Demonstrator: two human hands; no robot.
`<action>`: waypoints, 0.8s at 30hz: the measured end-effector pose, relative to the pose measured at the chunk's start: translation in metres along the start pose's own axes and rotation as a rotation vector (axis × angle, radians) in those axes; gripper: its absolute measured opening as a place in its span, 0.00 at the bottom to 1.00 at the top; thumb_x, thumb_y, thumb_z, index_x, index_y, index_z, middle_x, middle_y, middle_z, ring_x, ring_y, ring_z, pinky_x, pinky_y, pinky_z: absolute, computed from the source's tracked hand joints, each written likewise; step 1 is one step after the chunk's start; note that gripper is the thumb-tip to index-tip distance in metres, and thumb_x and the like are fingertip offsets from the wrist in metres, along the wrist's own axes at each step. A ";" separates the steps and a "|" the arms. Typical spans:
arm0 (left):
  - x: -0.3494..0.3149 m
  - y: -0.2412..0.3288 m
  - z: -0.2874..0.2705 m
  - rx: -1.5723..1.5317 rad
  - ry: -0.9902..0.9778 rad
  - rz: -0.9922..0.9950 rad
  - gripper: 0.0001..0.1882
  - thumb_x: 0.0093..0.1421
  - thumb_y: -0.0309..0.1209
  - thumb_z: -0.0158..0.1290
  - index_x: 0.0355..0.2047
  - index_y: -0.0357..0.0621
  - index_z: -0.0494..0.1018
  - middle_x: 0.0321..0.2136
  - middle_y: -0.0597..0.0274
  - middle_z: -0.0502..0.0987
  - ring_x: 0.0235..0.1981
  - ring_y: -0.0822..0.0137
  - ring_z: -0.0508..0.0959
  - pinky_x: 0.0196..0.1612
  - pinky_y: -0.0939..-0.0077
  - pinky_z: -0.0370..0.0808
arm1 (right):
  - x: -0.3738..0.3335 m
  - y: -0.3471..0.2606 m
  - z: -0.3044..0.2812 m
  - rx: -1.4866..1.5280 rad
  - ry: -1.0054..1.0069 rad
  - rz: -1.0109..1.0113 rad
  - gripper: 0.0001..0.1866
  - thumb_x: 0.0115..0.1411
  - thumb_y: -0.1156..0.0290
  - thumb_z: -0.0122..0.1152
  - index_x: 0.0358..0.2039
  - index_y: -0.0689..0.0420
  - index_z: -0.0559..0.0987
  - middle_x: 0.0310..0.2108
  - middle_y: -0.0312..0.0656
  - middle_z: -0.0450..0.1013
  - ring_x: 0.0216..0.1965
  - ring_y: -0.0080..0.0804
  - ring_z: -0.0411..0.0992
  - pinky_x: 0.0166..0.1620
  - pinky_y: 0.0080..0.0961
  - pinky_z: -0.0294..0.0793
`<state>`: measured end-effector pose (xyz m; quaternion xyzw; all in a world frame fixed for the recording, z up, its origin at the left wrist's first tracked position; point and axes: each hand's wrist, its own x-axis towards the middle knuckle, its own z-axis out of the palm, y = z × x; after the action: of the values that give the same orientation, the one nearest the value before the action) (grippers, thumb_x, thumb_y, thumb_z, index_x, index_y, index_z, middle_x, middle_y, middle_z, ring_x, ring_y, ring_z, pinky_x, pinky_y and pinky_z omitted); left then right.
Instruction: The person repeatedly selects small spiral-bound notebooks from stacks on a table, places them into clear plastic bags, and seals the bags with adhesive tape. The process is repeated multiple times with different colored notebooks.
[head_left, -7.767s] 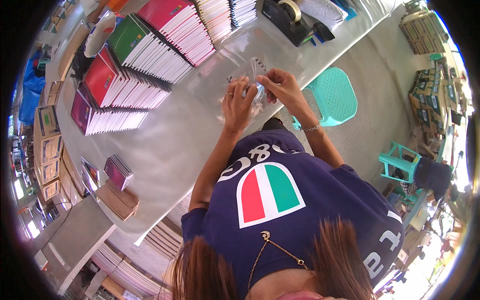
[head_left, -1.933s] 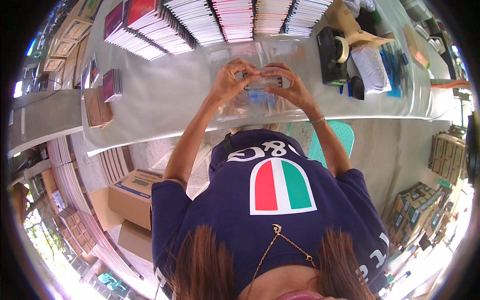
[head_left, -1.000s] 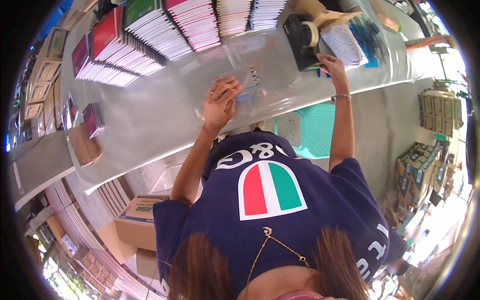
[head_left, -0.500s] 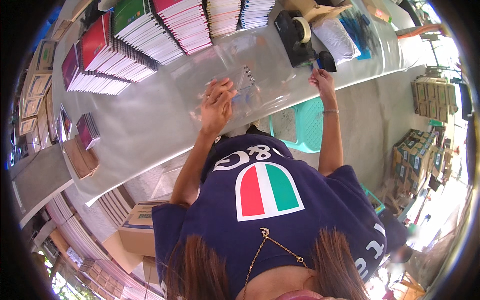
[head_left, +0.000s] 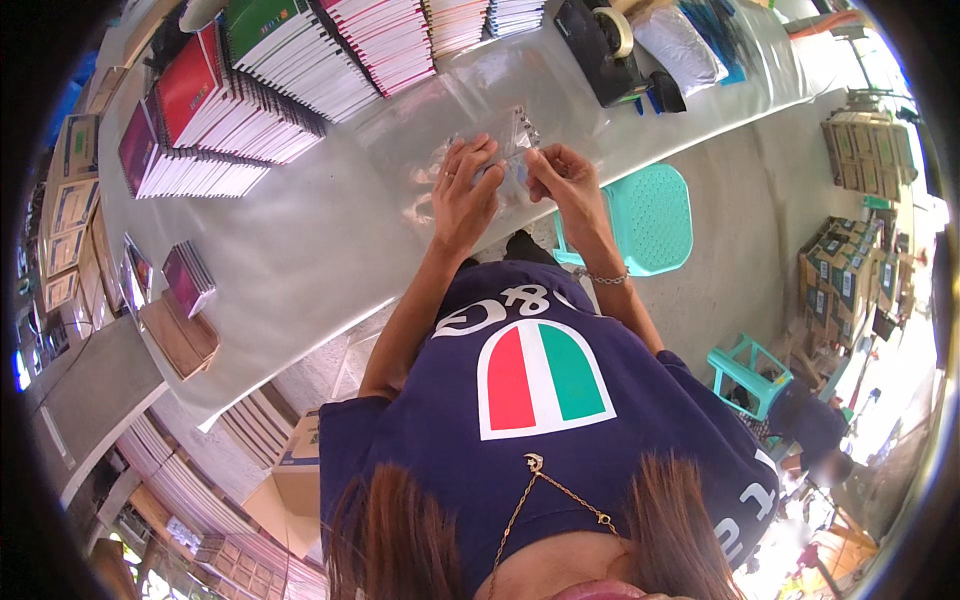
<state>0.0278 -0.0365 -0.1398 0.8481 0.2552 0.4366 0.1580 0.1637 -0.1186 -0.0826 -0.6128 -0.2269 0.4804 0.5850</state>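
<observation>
On the grey-covered table in front of me lies a clear plastic packet with a dark coil-like edge. My left hand rests on its left side, fingers bent and gripping the plastic. At the packet's right edge, my right hand is closed in a pinch on what looks like a small piece of clear tape, barely visible between the fingertips. A black tape dispenser with a pale roll of tape stands beyond my right hand.
Tall stacks of spiral notebooks line the table's far left. A smaller notebook pile sits near the left edge. A white plastic package lies beside the dispenser. A turquoise stool stands right of me; cartons are stacked farther right.
My right hand has moved left from the tape dispenser to the clear packet, next to my left hand. My left hand has shifted slightly right and up over the plastic.
</observation>
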 end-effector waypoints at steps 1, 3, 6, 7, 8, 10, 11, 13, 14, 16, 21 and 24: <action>0.000 0.000 -0.001 -0.003 -0.004 0.002 0.10 0.47 0.19 0.56 0.28 0.47 0.73 0.41 0.64 0.76 0.52 0.61 0.75 0.58 0.57 0.70 | 0.001 0.000 0.007 0.004 0.030 0.001 0.13 0.61 0.61 0.65 0.29 0.58 0.76 0.22 0.33 0.71 0.23 0.18 0.68 0.29 0.16 0.67; 0.000 -0.001 -0.002 -0.008 -0.012 0.006 0.11 0.45 0.18 0.56 0.28 0.47 0.72 0.42 0.64 0.76 0.53 0.61 0.75 0.58 0.57 0.70 | 0.003 0.005 0.015 -0.018 0.074 -0.006 0.13 0.59 0.62 0.66 0.28 0.59 0.76 0.21 0.34 0.72 0.22 0.18 0.68 0.27 0.15 0.66; 0.001 -0.004 -0.002 -0.019 -0.018 0.032 0.12 0.44 0.18 0.57 0.29 0.48 0.71 0.43 0.64 0.76 0.53 0.61 0.74 0.58 0.57 0.70 | 0.007 0.011 0.020 -0.048 0.114 -0.009 0.13 0.58 0.63 0.68 0.28 0.60 0.76 0.21 0.35 0.72 0.20 0.18 0.68 0.24 0.14 0.66; 0.000 -0.006 -0.002 -0.025 -0.014 0.038 0.12 0.44 0.18 0.57 0.29 0.48 0.71 0.43 0.64 0.76 0.53 0.61 0.74 0.58 0.57 0.70 | 0.009 0.012 0.021 -0.060 0.121 -0.008 0.13 0.58 0.63 0.68 0.27 0.60 0.76 0.20 0.35 0.73 0.20 0.18 0.68 0.23 0.14 0.65; 0.000 -0.007 -0.001 -0.030 -0.010 0.043 0.12 0.44 0.18 0.57 0.29 0.47 0.71 0.43 0.64 0.76 0.53 0.61 0.74 0.58 0.56 0.70 | 0.012 0.015 0.021 -0.054 0.121 0.000 0.14 0.58 0.63 0.68 0.27 0.61 0.77 0.20 0.35 0.73 0.20 0.18 0.69 0.23 0.15 0.66; -0.001 -0.007 0.000 -0.037 -0.001 0.043 0.12 0.45 0.18 0.56 0.29 0.47 0.71 0.42 0.64 0.76 0.53 0.61 0.74 0.58 0.56 0.71 | 0.014 0.018 0.018 -0.041 0.120 0.015 0.15 0.57 0.62 0.68 0.26 0.62 0.77 0.21 0.37 0.74 0.19 0.19 0.69 0.23 0.16 0.69; -0.001 -0.006 0.000 -0.040 0.004 0.039 0.11 0.46 0.18 0.56 0.29 0.46 0.71 0.42 0.64 0.76 0.53 0.61 0.75 0.58 0.56 0.71 | 0.014 0.019 0.017 -0.029 0.117 0.029 0.15 0.57 0.63 0.68 0.26 0.62 0.77 0.21 0.37 0.74 0.19 0.19 0.69 0.22 0.16 0.68; 0.000 -0.005 0.001 -0.051 0.008 0.026 0.11 0.47 0.17 0.56 0.29 0.45 0.71 0.42 0.64 0.76 0.52 0.61 0.75 0.58 0.56 0.71 | 0.014 0.019 0.016 -0.007 0.109 0.055 0.15 0.57 0.63 0.68 0.26 0.63 0.77 0.21 0.37 0.74 0.19 0.19 0.70 0.22 0.15 0.68; 0.000 -0.005 0.002 -0.059 0.008 0.017 0.10 0.47 0.17 0.56 0.29 0.45 0.71 0.42 0.64 0.76 0.52 0.61 0.75 0.58 0.56 0.71 | 0.014 0.018 0.017 -0.012 0.119 0.061 0.15 0.57 0.63 0.68 0.26 0.63 0.77 0.20 0.37 0.74 0.19 0.19 0.70 0.22 0.15 0.68; 0.000 -0.006 0.003 -0.072 0.013 0.005 0.09 0.48 0.18 0.56 0.29 0.44 0.71 0.41 0.64 0.76 0.52 0.61 0.75 0.57 0.57 0.71 | 0.014 0.016 0.018 -0.022 0.137 0.072 0.15 0.57 0.63 0.68 0.26 0.63 0.77 0.20 0.37 0.73 0.19 0.20 0.70 0.22 0.15 0.68; -0.005 -0.011 0.003 -0.194 -0.041 -0.093 0.12 0.54 0.22 0.56 0.39 0.48 0.75 0.48 0.59 0.75 0.55 0.60 0.73 0.60 0.54 0.67 | 0.015 0.019 0.017 -0.023 0.122 0.051 0.16 0.57 0.62 0.69 0.26 0.62 0.77 0.20 0.37 0.73 0.19 0.20 0.69 0.22 0.16 0.68; 0.019 0.022 -0.027 -0.042 -0.197 -0.090 0.26 0.53 0.20 0.50 0.55 0.47 0.70 0.59 0.57 0.65 0.64 0.57 0.61 0.65 0.42 0.52 | 0.016 0.024 0.013 0.030 0.108 0.044 0.16 0.56 0.62 0.69 0.26 0.61 0.76 0.20 0.38 0.73 0.19 0.21 0.70 0.23 0.17 0.68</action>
<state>0.0212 -0.0427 -0.1013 0.8711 0.2671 0.3486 0.2197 0.1532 -0.1037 -0.1088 -0.6340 -0.1741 0.4627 0.5947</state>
